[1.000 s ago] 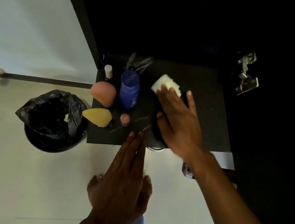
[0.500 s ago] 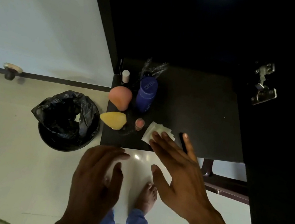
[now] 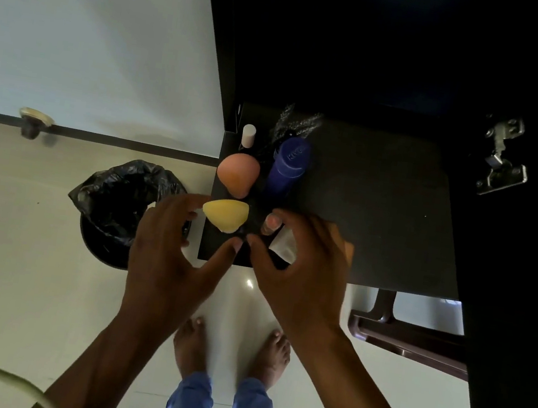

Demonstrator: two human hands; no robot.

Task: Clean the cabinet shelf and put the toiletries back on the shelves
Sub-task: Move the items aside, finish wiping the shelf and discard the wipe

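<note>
White tissue [image 3: 284, 246] is being covered by the loosely curled right hand [image 3: 303, 271] while the left hand [image 3: 167, 252] is being held spread beside the yellow sponge [image 3: 224, 213].

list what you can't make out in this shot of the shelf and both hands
Head view, the only one:
- White folded wipe: mostly covered by the right hand; its grip on it cannot be confirmed.
- Small pink-capped jar: partly hidden behind right fingertips.
- Blue cylindrical bottle: label too dark to read.
- Cabinet interior above the dark shelf: lost in shadow.
- Black-lined bin: partly hidden by the left hand.
</note>
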